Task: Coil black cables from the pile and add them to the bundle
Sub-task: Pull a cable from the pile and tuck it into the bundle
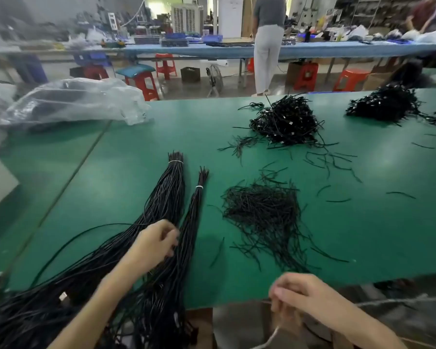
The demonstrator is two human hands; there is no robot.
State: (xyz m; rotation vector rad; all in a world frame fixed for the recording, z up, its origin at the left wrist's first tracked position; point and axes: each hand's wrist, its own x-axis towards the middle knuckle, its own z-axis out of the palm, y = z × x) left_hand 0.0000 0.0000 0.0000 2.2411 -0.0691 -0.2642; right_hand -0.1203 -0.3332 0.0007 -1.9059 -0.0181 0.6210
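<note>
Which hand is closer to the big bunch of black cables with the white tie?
Left. The left hand rests right on the big bunch, fingers curled among its cables. The right hand is aside at the table's near edge, pinching a pale string.

I count two tied bundles of long black cables, the thick bundle [173,187] and the thin bundle [198,205], each bound by one white tie; three heaps of black cable on my green bench [136,137]: the near heap [262,215], the middle heap [285,124], the far heap [385,104]; one clear plastic bag [71,102]; my two hands, left hand [156,241] and right hand [297,295]; two people beyond.
</note>
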